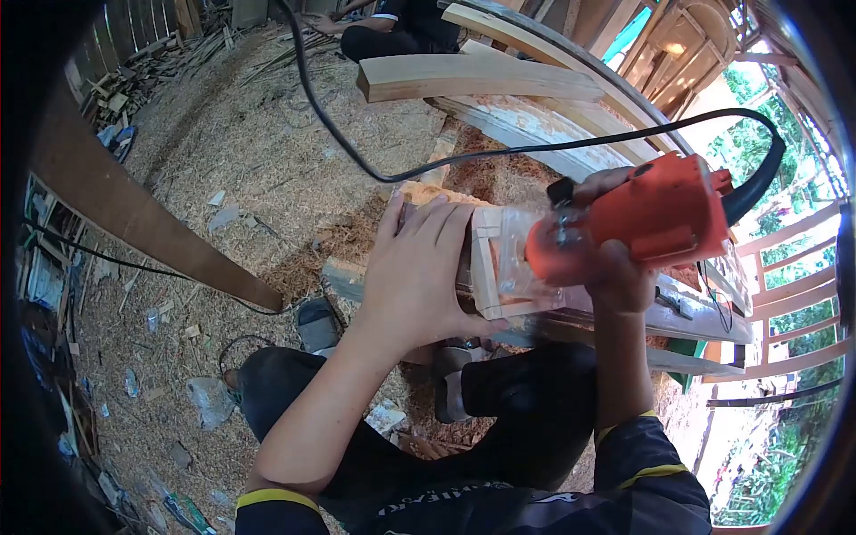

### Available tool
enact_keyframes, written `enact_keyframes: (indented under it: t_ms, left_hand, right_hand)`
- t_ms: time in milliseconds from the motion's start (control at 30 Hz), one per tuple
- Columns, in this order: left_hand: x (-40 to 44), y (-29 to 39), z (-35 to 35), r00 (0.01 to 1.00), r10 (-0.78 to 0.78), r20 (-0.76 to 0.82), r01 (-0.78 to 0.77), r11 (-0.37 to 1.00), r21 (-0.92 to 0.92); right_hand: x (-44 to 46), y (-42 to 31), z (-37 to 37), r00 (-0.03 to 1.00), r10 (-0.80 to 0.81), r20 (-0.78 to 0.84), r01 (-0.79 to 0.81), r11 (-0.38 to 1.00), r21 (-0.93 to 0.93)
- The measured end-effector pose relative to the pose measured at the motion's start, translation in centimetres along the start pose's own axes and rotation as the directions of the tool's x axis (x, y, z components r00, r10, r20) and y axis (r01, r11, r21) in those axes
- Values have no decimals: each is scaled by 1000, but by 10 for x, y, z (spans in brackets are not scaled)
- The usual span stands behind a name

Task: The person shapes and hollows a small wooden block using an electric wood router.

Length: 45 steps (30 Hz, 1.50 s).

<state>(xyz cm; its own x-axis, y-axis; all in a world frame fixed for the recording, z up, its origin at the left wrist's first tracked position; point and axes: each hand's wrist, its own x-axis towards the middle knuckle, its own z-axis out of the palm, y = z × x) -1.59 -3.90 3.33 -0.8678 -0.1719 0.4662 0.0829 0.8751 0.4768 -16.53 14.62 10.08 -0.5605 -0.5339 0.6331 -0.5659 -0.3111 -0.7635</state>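
My right hand (615, 267) is wrapped around an orange-red trim router (669, 209), which lies on its side with its black cord end pointing right. Its clear base (517, 254) is up against a light wooden strip (484, 267) beside the workpiece. The nose of the tool is blurred, and the cutting bit cannot be made out. My left hand (419, 267) presses over the piece of wood (437, 194), fingers at its far edge and thumb at the near side. Most of that piece is hidden under the hand.
A black cord (401, 176) loops across the work area. Long wooden beams (481, 76) lie beyond, near another person's dark-clothed legs (401, 36). A brown board (152, 196) slants in from the left. Wood shavings (241, 143) cover the ground. A metal tool (675, 303) lies at right.
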Motion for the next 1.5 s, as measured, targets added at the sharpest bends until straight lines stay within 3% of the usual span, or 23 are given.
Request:
enact_keyframes:
  t_ms: [167, 267, 333, 433, 600, 767, 867, 1067, 1167, 1500]
  left_hand:
    - [-2, -3, 0, 1000, 25, -4, -25, 999, -43]
    - [-3, -11, -3, 999, 38, 21, -35, 993, -113]
    - [-4, -20, -6, 995, 92, 40, -86, 985, -147]
    - [-3, -15, -20, 994, 49, 93, -21, 961, -276]
    - [-10, 15, -8, 999, -36, -16, 33, 988, -150]
    - [-13, 16, 0, 998, -56, -37, 51, 990, -128]
    - [-15, 17, 2, 996, -71, -52, 64, 989, -136]
    - [-23, 23, 5, 987, -133, -94, 131, 991, -18]
    - [-29, 26, 10, 975, -163, -152, 161, 987, -23]
    - [-36, 27, 19, 963, -200, -178, 182, 977, -115]
  right_hand:
    - [11, -2, -14, 993, -13, -115, 43, 964, 264]
    - [16, -7, -25, 998, 0, -60, 22, 927, 374]
    - [18, -10, -28, 997, 0, -83, 31, 928, 371]
    - [17, -13, -25, 987, 19, -160, 48, 914, 404]
    - [15, -10, -21, 991, 42, -125, 23, 881, 472]
    - [12, -2, -11, 987, 104, -122, -37, 889, 457]
    - [10, 7, -15, 995, 96, -27, -80, 932, 354]
    - [6, 6, 0, 999, 27, -17, -24, 986, 168]
    - [5, 1, 4, 997, 38, 72, -49, 986, 159]
    - [2, -3, 19, 995, 40, 88, -57, 978, 199]
